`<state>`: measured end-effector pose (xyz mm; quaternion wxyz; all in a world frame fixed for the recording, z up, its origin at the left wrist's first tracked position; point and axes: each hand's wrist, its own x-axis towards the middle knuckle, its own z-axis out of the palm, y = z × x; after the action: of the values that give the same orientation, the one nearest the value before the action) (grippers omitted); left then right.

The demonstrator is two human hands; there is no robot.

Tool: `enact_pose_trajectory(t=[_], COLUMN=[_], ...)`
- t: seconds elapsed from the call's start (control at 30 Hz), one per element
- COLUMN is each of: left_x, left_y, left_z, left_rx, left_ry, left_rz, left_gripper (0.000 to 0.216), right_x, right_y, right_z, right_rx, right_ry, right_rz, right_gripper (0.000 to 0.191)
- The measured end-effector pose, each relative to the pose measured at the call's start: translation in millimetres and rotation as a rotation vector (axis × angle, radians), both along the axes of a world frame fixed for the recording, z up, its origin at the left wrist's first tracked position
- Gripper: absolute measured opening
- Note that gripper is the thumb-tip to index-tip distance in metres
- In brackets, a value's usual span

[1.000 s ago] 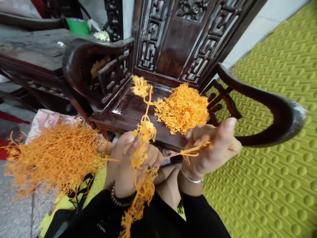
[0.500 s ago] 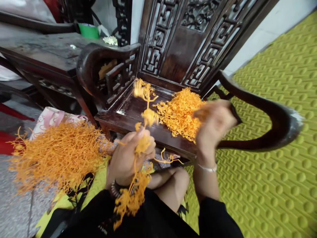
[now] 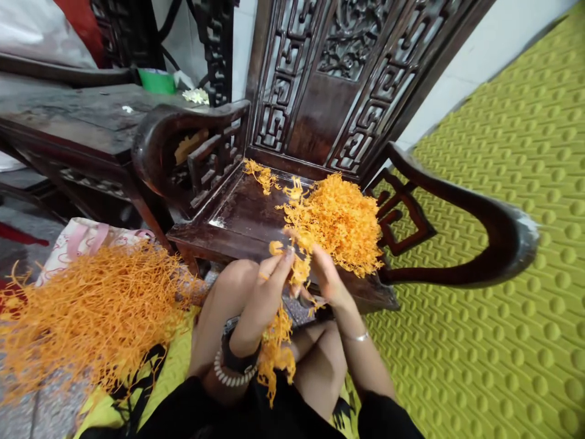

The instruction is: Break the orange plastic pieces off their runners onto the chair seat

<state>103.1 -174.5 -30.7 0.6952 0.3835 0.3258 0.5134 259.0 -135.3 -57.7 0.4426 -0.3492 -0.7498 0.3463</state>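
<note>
My left hand [image 3: 273,272] is closed, thumb and fingers pinching an orange branching strand [image 3: 276,341] that looks like moulded plastic. The strand's lower part dangles past my wrist over my lap. Close beside it, my right hand [image 3: 329,281] has its fingers bent round small curled orange pieces [image 3: 301,268] at the strand's upper part. Some of its fingertips are hidden by these pieces. Just beyond my hands, a heap of small orange curly pieces [image 3: 345,222] lies on the seat of a dark wooden chair [image 3: 237,204]. A smaller orange clump [image 3: 264,175] rests at the seat's back left.
A big tangle of thin orange sticks [image 3: 95,305] lies at left, against a white and pink bag [image 3: 68,241]. The chair's curved right armrest [image 3: 498,244] juts out above the yellow mat [image 3: 479,353]. A dark side table [image 3: 86,122] carries a green container [image 3: 156,81].
My right hand has come from the right side of the heap back to my left hand and now touches the orange strand. My view has shifted slightly.
</note>
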Motion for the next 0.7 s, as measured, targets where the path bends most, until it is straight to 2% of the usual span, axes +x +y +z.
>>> enact_pose_trajectory(t=[0.03, 0.07, 0.17, 0.23, 0.33, 0.4, 0.47, 0.57, 0.63, 0.7], left_x=[4.3, 8.6, 18.0, 19.2, 16.1, 14.6, 16.0, 23.1, 28.6, 32.5], left_y=[0.5, 0.9, 0.4, -2.9, -13.1, -21.5, -29.0, -37.1, -41.3, -45.2], left_z=[-3.4, -7.8, -19.5, -20.2, -11.0, -3.5, 1.1, 0.7, -3.8, -10.4], left_rx=[-0.006, 0.001, 0.118, 0.257, 0.389, 0.433, 0.485, 0.515, 0.531, 0.512], left_ry=[0.078, 0.139, 0.285, 0.418, 0.549, 0.56, 0.539, 0.498, 0.45, 0.339], left_rz=[-0.019, -0.046, -0.148, -0.189, -0.258, -0.344, -0.402, -0.421, -0.493, -0.625], left_gripper=[0.029, 0.028, 0.032, 0.033, 0.032, 0.034, 0.033, 0.03, 0.032, 0.035], right_x=[-7.1, -13.1, -23.4, -26.1, -27.9, -26.6, -21.7, -9.0, -1.8, 1.3], right_y=[-14.3, -26.4, -49.8, -58.0, -65.1, -68.2, -70.5, -75.0, -80.7, -88.4], right_z=[-0.7, -1.9, -7.5, -8.9, 1.5, 17.2, 34.8, 53.6, 58.4, 59.3], right_rx=[-0.122, -0.239, -0.497, -0.573, -0.486, -0.373, -0.341, -0.388, -0.344, -0.283], right_ry=[0.083, 0.162, 0.391, 0.544, 0.83, 1.043, 1.224, 1.341, 1.35, 1.425], right_rz=[0.089, 0.117, 0.013, -0.053, -0.084, -0.068, -0.017, 0.198, 0.444, 0.694], right_gripper=[0.076, 0.073, 0.056, 0.045, 0.032, 0.031, 0.035, 0.047, 0.054, 0.054])
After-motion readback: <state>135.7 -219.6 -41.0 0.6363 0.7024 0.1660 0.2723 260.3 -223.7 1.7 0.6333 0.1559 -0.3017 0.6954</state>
